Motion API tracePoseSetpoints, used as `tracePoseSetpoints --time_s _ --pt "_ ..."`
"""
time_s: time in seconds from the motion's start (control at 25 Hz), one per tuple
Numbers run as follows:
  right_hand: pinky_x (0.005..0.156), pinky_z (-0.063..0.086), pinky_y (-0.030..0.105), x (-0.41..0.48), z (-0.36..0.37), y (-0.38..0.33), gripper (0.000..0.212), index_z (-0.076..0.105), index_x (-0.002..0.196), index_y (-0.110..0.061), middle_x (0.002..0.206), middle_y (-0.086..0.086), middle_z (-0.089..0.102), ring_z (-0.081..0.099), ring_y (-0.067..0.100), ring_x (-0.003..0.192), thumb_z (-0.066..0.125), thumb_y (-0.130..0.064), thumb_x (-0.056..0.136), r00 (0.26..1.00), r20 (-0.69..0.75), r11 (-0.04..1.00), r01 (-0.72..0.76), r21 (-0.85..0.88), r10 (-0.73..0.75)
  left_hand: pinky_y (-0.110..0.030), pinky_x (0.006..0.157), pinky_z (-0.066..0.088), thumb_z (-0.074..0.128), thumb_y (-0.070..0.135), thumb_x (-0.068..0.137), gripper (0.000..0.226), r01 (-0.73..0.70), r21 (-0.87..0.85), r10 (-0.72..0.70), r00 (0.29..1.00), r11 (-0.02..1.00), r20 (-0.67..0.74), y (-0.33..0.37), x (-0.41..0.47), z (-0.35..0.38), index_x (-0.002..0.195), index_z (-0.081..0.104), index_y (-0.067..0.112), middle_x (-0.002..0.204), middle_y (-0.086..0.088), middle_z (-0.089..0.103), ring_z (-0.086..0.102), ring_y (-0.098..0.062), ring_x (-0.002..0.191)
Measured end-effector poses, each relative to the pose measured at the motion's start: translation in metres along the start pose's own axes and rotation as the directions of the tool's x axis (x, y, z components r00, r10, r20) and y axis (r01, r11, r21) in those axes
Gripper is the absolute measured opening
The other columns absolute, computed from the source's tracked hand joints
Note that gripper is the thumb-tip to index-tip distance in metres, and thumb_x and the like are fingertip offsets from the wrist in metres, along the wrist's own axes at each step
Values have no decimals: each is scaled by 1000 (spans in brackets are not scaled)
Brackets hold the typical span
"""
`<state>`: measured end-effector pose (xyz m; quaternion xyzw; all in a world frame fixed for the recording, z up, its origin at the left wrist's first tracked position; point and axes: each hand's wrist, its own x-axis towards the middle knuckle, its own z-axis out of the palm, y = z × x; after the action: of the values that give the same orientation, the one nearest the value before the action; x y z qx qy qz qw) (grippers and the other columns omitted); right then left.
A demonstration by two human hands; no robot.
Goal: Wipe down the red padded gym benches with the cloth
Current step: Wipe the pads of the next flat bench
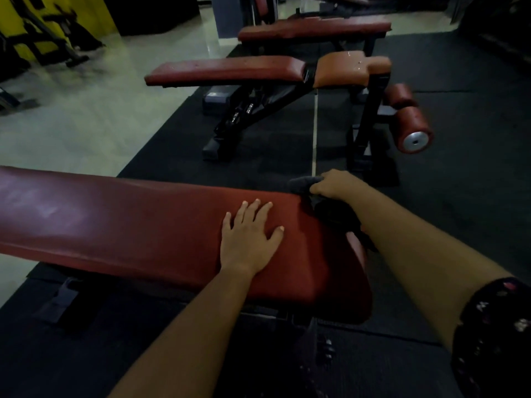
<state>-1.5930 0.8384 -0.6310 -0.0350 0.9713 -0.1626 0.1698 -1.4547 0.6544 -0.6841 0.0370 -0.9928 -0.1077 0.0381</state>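
the nearest red bench (pixel 138 225) is being worked at its right end. the left hand (pixel 248 239) is laid flat on the pad, fingers spread, gripping nothing. the dark cloth (pixel 304 183) is bunched in the right hand (pixel 334 183), fingers closed round it, at the pad's far right corner, partly off the edge. two more red benches, the middle bench (pixel 230 70) and the far bench (pixel 313 29), are seen beyond on the black floor mat (pixel 459 139). risk, as judged: with the cloth riding the corner, the top could be skimped, or the cloth snagged on the frame below. no brand, label or writing can be read.
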Motion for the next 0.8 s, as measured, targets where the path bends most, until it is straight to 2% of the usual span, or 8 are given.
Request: tracePoseSetpoints --time_s 0.12,0.24,0.32,0.4,0.48,0.6,0.72,0.8 --pt "79 46 36 -6 5 3 48 57 126 -23 123 8 59 57 29 101 56 -42 81 998 -57 1000 28 -14 -29 -47 122 3 32 60 96 63 2 0 -2 1000 1000 -8 0 1 0 154 21 36 163 8 17 5 -14 151" --pt "78 43 31 -7 -3 20 39 61 122 -23 122 10 61 54 24 95 60 -37 86 995 4 987 103 122 -104 -46 122 3 33 60 96 63 7 -7 -7 1000 1000 -13 0 0 0 153 23 36 163 8 18 6 -13 151" --pt "76 41 30 -6 -4 24 45 59 127 -20 123 12 60 52 25 91 60 -37 85 1000 -19 990 26 136 -23 -46 122 3 34 60 96 63 7 -7 -7 1000 1000 -21 0 0 0 153 23 36 163 8 18 6 -13 151" --pt "76 41 32 -7 -1 20 48 56 130 -21 126 11 58 53 27 94 58 -38 85 997 -61 998 -33 62 37 -46 122 4 34 60 95 63 7 -8 -7 1000 1000 -20 1 1 -1 153 24 37 163 8 18 6 -13 151" --pt "78 41 31 -8 -5 24 42 58 128 -23 127 11 59 55 26 99 58 -35 88 1000 -3 998 24 65 -24 -46 122 4 33 60 96 63 10 -2 -10 1000 1000 -22 1 0 -1 153 23 37 163 8 18 6 -13 151" --pt "83 46 30 -11 -18 43 31 61 120 -17 125 14 62 59 27 101 60 -27 90 992 99 966 54 252 -81 -45 122 3 32 60 96 63 8 11 -8 1000 1000 -24 2 -1 0 154 22 36 163 8 17 5 -13 151" --pt "84 44 32 -14 -10 42 41 59 126 -15 127 12 57 55 30 110 59 -34 89 1000 -14 994 -5 106 7 -46 122 3 31 61 96 64 10 12 -10 1000 1000 -28 2 1 1 154 21 36 163 8 17 5 -13 151" --pt "79 45 32 -22 -8 45 23 63 109 -16 113 12 61 57 28 102 60 -28 90 997 -49 990 68 123 -62 -46 122 4 29 61 95 64 7 19 -7 999 1000 -32 1 0 2 154 21 36 163 8 17 6 -14 151"
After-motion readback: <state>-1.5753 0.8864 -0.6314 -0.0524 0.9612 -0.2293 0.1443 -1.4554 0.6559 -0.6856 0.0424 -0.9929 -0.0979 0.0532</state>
